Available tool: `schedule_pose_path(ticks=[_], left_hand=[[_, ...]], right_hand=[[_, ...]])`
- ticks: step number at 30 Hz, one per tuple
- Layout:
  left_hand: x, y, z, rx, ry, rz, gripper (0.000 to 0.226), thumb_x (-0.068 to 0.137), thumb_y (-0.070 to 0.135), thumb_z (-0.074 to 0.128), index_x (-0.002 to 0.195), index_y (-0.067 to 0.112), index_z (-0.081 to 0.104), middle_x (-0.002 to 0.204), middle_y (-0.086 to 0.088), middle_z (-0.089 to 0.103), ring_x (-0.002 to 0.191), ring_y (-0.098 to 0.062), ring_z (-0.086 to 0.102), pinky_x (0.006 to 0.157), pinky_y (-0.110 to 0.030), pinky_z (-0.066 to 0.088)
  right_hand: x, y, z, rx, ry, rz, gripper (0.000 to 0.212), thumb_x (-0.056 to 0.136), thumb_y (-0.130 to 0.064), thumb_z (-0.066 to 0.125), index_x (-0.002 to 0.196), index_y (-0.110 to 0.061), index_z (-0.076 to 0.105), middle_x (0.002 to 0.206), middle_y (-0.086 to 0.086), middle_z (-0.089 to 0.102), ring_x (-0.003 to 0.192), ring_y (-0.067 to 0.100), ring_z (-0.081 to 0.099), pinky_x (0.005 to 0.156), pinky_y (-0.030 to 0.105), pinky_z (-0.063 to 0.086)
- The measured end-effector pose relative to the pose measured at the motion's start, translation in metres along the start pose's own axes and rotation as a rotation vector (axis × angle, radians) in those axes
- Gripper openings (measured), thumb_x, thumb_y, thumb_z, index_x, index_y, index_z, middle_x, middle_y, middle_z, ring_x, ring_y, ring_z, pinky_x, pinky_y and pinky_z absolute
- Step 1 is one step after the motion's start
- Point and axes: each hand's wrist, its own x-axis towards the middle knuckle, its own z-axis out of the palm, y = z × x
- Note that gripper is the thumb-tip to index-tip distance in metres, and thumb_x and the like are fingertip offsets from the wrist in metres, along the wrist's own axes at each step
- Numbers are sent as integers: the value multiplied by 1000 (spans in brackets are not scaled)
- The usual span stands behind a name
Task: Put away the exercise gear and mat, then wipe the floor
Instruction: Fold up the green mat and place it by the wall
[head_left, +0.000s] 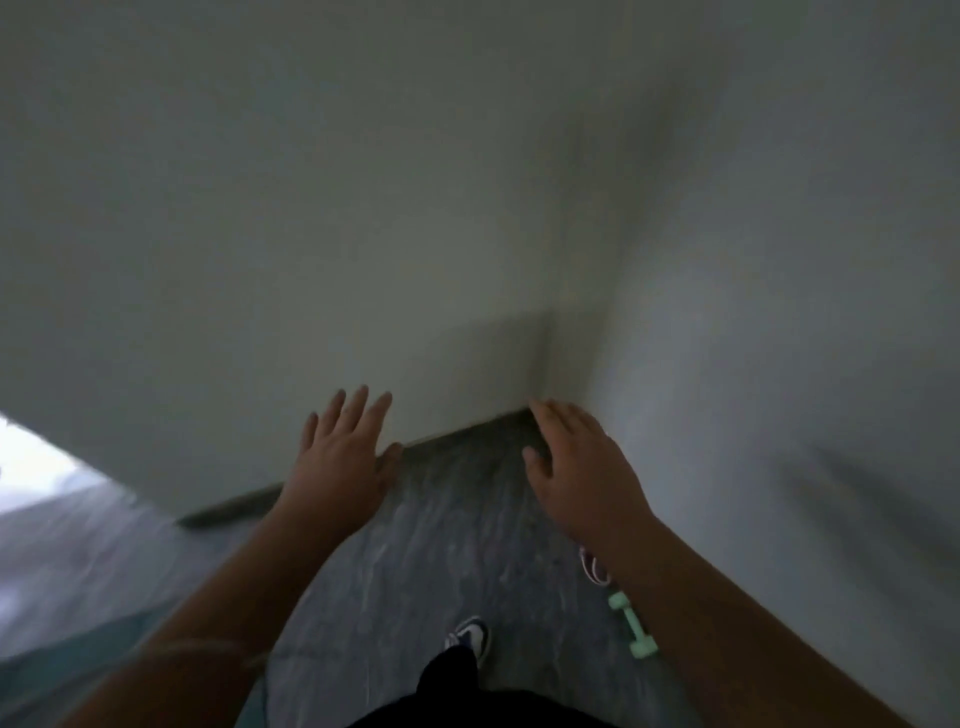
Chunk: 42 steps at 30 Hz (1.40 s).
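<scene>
Hands are both spread flat and hold nothing. Left hand (345, 452) is far from the dumbbell (632, 625); right hand (582, 467) is up past it, near the wall corner. The green dumbbell lies on the floor (441, 545) just under the right arm, long way pointing toward the corner. So the right hand is nearer, I think. No mat shows.
</scene>
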Motion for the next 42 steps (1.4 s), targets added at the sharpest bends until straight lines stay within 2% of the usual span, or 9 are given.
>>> schedule_pose_path(ticks=[5, 11, 14, 18, 21, 24, 27, 33, 42], left_hand=[[-130, -54, -44, 15, 40, -239, 69, 97, 45, 45, 155, 29, 12, 165, -5, 10, 152, -28, 4, 122, -49, 11], [-295, -117, -73, 8, 146, -548, 63, 98, 51, 38, 154, 29, 19, 164, -4, 16, 151, -29, 8, 120, -50, 13], [-394, -152, -81, 5, 215, -714, 64, 98, 50, 40, 154, 30, 19, 164, -3, 16, 151, -28, 10, 120, -48, 15], [-543, -207, -86, 0, 253, -939, 69, 90, 56, 33, 151, 26, 29, 159, -6, 29, 147, -32, 22, 118, -51, 21], [-660, -252, -90, 2, 258, -1045, 76, 83, 57, 29, 151, 24, 30, 159, -9, 30, 147, -33, 22, 117, -52, 24], [-766, -293, -96, 29, 257, -1149, 67, 93, 48, 44, 153, 26, 25, 160, -7, 26, 147, -33, 20, 118, -51, 22], [-847, -324, -107, 43, 262, -1228, 65, 95, 47, 44, 153, 26, 24, 161, -6, 25, 147, -32, 19, 118, -50, 21], [-942, -395, -118, 14, 268, -1306, 66, 95, 47, 44, 153, 26, 22, 161, -7, 23, 148, -31, 17, 119, -49, 20], [-993, -564, -131, 14, 265, -1342, 66, 95, 45, 45, 153, 27, 20, 161, -4, 23, 148, -30, 18, 119, -51, 19]], right_hand=[[-35, -92, 16, 10, -89, -244, 62, 97, -42, 37, 152, -16, 29, 155, 10, 36, 144, 28, 29, 118, 37, 21], [-100, -225, 45, 32, -203, -556, 62, 100, -41, 39, 156, -22, 20, 161, 3, 24, 147, 22, 20, 119, 32, 14], [-145, -302, 65, -4, -249, -721, 62, 99, -39, 42, 155, -20, 23, 160, 5, 28, 145, 25, 24, 119, 35, 17], [-227, -411, 107, 10, -299, -916, 59, 95, -35, 44, 151, -15, 33, 153, 10, 39, 138, 29, 36, 116, 41, 27], [-300, -497, 147, 26, -316, -1006, 62, 91, -37, 41, 149, -16, 36, 150, 10, 42, 135, 30, 39, 114, 43, 33], [-375, -577, 179, 53, -370, -1040, 62, 95, -37, 40, 152, -17, 29, 154, 8, 36, 139, 27, 33, 117, 40, 26], [-436, -643, 201, 62, -432, -1095, 61, 98, -37, 38, 154, -19, 23, 157, 7, 30, 143, 26, 27, 119, 40, 22], [-499, -744, 242, 27, -468, -1138, 62, 98, -41, 39, 155, -24, 22, 160, 1, 27, 146, 22, 25, 117, 42, 27], [-506, -896, 351, 27, -530, -1134, 64, 97, -42, 40, 155, -25, 19, 161, 0, 26, 147, 21, 22, 118, 43, 26]])
